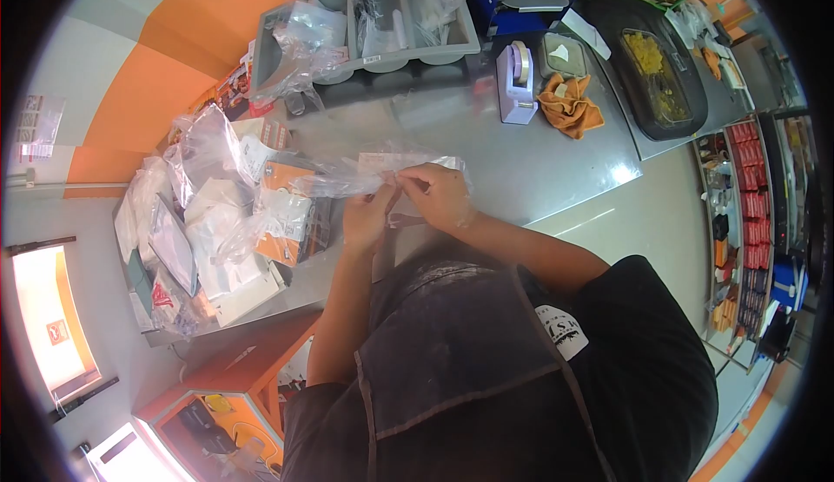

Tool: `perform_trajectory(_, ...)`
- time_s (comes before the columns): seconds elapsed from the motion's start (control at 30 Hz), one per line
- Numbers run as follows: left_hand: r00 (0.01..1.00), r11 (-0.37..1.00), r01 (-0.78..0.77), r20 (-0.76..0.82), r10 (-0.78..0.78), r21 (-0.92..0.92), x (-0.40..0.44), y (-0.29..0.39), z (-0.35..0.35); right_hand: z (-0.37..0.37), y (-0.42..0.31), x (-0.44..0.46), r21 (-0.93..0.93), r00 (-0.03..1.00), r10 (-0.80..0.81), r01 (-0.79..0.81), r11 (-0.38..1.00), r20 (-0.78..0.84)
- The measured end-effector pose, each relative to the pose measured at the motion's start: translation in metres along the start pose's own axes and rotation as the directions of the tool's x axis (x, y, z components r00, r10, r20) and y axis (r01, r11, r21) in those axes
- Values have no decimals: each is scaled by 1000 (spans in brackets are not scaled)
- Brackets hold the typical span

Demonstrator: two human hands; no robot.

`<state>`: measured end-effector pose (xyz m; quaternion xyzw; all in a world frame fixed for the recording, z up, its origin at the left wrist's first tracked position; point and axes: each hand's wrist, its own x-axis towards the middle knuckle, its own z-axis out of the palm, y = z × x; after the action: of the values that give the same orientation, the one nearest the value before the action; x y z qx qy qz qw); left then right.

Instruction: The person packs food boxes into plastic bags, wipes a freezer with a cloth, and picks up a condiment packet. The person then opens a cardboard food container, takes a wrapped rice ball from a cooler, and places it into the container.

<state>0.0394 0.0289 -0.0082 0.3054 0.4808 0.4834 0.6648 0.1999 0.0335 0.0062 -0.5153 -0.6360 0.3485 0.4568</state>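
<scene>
Plastic bag [334, 186] over table [569, 156], before tray [443, 51], left of tape dispenser [519, 100]

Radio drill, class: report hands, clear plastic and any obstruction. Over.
Left hand and right hand close together, pinching clear plastic. Plastic trails left. Orange box near left hand; nothing visibly blocking.

Between the right hand [440, 195] and tape dispenser [516, 100] there is passage. Plastic bags [206, 145] obstruct the worktop's [543, 174] left end.

Left grip [367, 215], right grip [441, 194] pinching clear plastic [330, 185].
</scene>
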Motion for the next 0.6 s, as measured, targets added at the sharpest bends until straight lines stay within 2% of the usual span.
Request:
perform_trajectory(0.03, 999, 999, -30, 16, 30, 32, -1, 1, 0, 0, 1, 0, 27, 1000, 14, -14, 1000, 0)
perform_trajectory(0.07, 999, 989, -31, 27, 28, 144, -1, 2, 0, 0, 2, 1, 56, 1000, 27, -27, 998, 3)
perform_trajectory(0.13, 999, 931, -38, 25, 31, 362, -4, 9, -1, -6, 1, 9, 169, 975, 198, -213, 962, 102)
perform_trajectory(0.17, 995, 901, -95, 74, 70, 422, -4, 10, -5, -9, 0, 15, 220, 948, 267, -302, 928, 175)
perform_trajectory(0.23, 979, 820, -200, 149, 141, 536, -4, 11, -12, -23, 0, 29, 241, 853, 268, -404, 882, 448)
perform_trajectory(0.3, 995, 855, -90, 74, 61, 510, -16, 28, -1, -20, 25, 31, 272, 849, 183, -352, 896, 495)
perform_trajectory(0.33, 999, 872, -40, 48, 19, 488, -18, 33, 6, -21, 24, 32, 241, 862, 225, -362, 900, 454)
perform_trajectory(0.43, 990, 921, -118, -23, 136, 372, -6, 16, -1, -29, 20, 21, 122, 863, 320, -393, 912, 390)
perform_trajectory(0.53, 991, 852, 112, -125, -55, 511, -15, 35, 9, -26, -10, -12, -53, 829, 332, -347, 937, 449)
perform_trajectory(0.57, 990, 866, 79, -141, -10, 493, -14, 27, 6, -35, -19, -18, -100, 726, 257, -254, 962, 638)
perform_trajectory(0.6, 987, 877, 43, -154, 36, 479, -10, 14, -1, -44, -27, -21, -124, 580, 190, -152, 981, 792)
